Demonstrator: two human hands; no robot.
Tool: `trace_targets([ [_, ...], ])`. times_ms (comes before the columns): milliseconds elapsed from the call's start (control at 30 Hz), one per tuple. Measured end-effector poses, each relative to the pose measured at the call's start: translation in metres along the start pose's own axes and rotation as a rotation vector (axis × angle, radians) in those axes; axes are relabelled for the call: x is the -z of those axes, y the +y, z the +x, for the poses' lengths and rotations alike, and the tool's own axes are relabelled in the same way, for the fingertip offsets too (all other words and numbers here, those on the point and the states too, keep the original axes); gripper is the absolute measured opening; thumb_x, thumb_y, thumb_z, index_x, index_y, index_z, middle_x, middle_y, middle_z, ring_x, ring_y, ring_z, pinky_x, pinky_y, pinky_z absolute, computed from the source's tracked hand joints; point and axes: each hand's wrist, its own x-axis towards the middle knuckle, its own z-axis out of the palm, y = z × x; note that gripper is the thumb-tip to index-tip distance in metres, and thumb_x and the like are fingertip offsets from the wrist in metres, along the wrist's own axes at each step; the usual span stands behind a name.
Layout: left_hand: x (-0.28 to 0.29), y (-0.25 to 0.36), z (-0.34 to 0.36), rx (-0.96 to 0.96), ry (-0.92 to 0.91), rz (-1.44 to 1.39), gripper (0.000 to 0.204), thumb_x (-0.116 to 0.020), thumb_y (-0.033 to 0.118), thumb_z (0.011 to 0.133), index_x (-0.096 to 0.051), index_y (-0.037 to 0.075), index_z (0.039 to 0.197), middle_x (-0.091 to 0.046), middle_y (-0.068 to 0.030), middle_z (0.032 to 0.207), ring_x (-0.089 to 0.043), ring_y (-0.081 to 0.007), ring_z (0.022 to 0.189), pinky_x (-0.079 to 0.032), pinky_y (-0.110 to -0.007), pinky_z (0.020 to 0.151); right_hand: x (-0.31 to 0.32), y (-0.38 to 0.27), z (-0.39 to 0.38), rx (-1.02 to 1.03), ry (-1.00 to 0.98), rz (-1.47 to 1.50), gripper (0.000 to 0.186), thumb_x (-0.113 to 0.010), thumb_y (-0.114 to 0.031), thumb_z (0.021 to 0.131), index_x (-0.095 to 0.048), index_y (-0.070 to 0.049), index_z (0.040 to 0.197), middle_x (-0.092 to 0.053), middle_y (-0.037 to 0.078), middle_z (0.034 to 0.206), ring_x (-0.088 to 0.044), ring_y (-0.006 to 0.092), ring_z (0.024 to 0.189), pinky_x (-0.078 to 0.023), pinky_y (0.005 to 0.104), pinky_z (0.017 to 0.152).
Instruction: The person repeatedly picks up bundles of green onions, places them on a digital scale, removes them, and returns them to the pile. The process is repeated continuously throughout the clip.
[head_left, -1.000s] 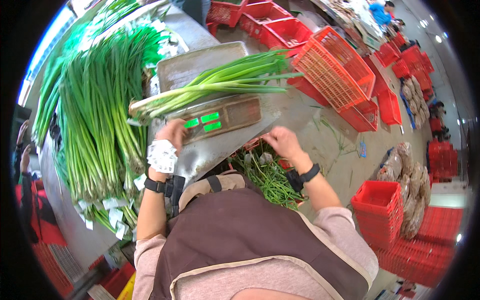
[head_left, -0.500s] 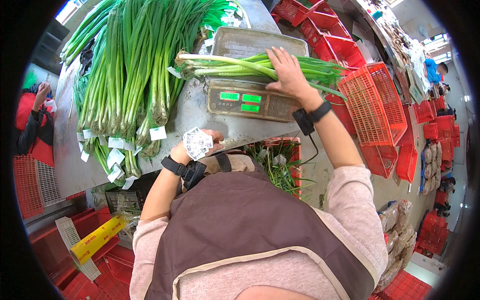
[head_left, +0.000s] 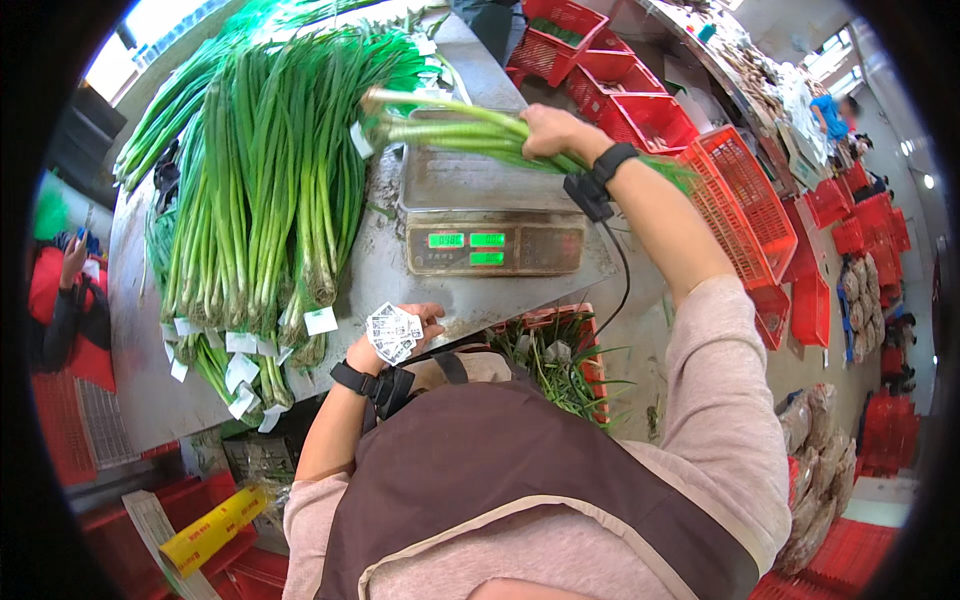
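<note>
My right hand (head_left: 548, 132) grips a bunch of long spring onions (head_left: 460, 130), held over the steel pan (head_left: 440, 180) of a scale, root ends toward the left. The scale's panel (head_left: 545, 250) shows three green displays. My left hand (head_left: 428, 318) is at the table's front edge below the scale, fingers loosely bent and apart, with a fan of small white printed labels (head_left: 393, 332) over its back. A large heap of spring onions (head_left: 250, 200), several with white tags, lies left of the scale on the steel table (head_left: 145, 370).
Red crates (head_left: 735, 200) stand behind and right of the table; another crate (head_left: 600, 380) with greens sits below its front edge. Bagged goods (head_left: 810, 460) lie at lower right. A yellow roll (head_left: 210, 530) is at lower left. Another person's hand (head_left: 75, 260) shows at far left; someone in blue (head_left: 832, 115) is farther back.
The bunch, earlier lying on the scale, is now lifted slightly higher. My right hand came up from the table edge, closed on it and raised it. My left hand moved right from beside the scale.
</note>
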Motion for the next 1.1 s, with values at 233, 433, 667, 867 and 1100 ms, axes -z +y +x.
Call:
trace_targets([
  [233, -0.003, 0.017, 0.035, -0.184, -0.133, 0.028, 0.032, -0.056, 0.025, 0.091, -0.059, 0.004, 0.114, -0.068, -0.0159, 0.097, -0.065, -0.0308, 0.089, -0.051, -0.037, 0.078, 0.044, 0.007, -0.005, -0.188, 0.001, 0.409, 0.026, -0.065, -0.011, 0.071, -0.065, 0.006, 0.091, -0.067, 0.017, 0.078, -0.066, 0.0246, 0.070, -0.052, 0.0372, 0.058],
  [433, -0.021, 0.038, 0.065, -0.358, -0.331, 0.012, 0.026, -0.055, 0.023, 0.091, -0.061, 0.003, 0.106, -0.066, -0.0158, 0.096, -0.063, -0.0324, 0.091, -0.050, -0.038, 0.078, 0.073, 0.036, -0.171, -0.277, 0.119, 0.834, 0.024, -0.068, -0.021, 0.085, -0.060, 0.001, 0.081, -0.057, 0.004, 0.061, -0.055, 0.0109, 0.047, -0.045, 0.0270, 0.044],
  [667, -0.069, 0.100, 0.100, -0.574, -0.334, -0.135, 0.020, -0.055, 0.014, 0.089, -0.055, 0.005, 0.107, -0.063, -0.0173, 0.080, -0.061, -0.0371, 0.076, -0.049, -0.042, 0.063, -0.002, 0.004, -0.409, -0.654, 0.341, 0.963, 0.031, -0.049, -0.027, 0.098, -0.049, -0.003, 0.116, -0.048, -0.001, 0.070, -0.053, 0.0073, 0.061, -0.046, 0.0235, 0.055],
  [867, -0.111, 0.182, 0.137, -0.755, -0.141, 0.697, 0.048, -0.051, 0.012, 0.083, -0.044, 0.004, 0.129, -0.066, -0.0090, 0.073, -0.066, -0.0226, 0.063, -0.049, -0.034, 0.054, -0.105, -0.106, -0.506, -0.973, 0.594, 1.391, 0.036, -0.051, -0.019, 0.096, -0.047, 0.001, 0.125, -0.052, 0.001, 0.068, -0.053, 0.0098, 0.059, -0.047, 0.0248, 0.056],
  [1100, -0.104, 0.199, 0.166, -0.651, -0.077, 0.662, 0.014, -0.054, 0.018, 0.081, -0.057, 0.005, 0.082, -0.064, -0.0126, 0.064, -0.066, -0.0270, 0.061, -0.050, -0.036, 0.053, -0.166, -0.179, -0.521, -0.929, 0.591, 1.615, 0.034, -0.053, -0.013, 0.094, -0.051, 0.000, 0.125, -0.060, 0.002, 0.077, -0.058, 0.0108, 0.070, -0.049, 0.0264, 0.066],
])
